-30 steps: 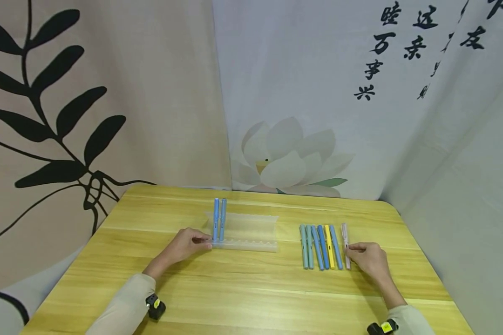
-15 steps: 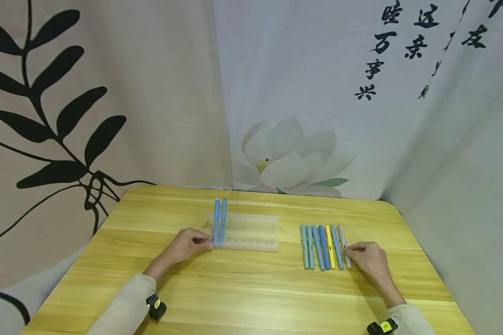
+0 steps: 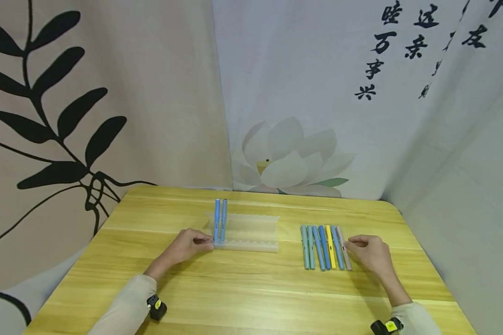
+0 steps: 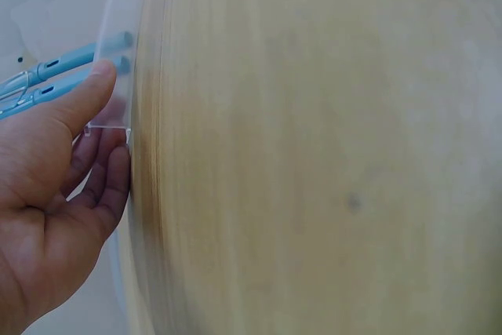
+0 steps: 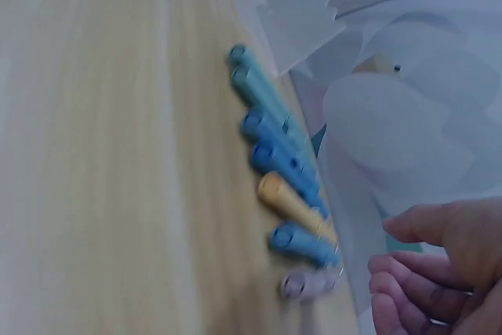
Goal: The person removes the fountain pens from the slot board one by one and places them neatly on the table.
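Note:
My left hand (image 3: 188, 246) pinches the left front corner of a clear plastic pen rack (image 3: 251, 246), thumb above and fingers below in the left wrist view. Two blue pens (image 3: 216, 221) stand side by side, leaning back in its left end. On the right lies a row of pens: two green ones, several blue ones, a yellow pen (image 3: 330, 246) and, at the right end, a pale purple pen (image 3: 343, 249). My right hand (image 3: 372, 253) hovers just right of that purple pen. In the right wrist view its thumb and loosely curled fingers hold nothing.
A wooden table (image 3: 243, 293) carries everything. Behind it hangs a cloth backdrop (image 3: 302, 93) printed with leaves, a lotus and writing. The rack's notched front edge runs on to the right of the two standing pens.
The pale purple pen has tilted and moved left against the row. My right hand has let go of it and drawn slightly up and right. The left hand keeps its place.

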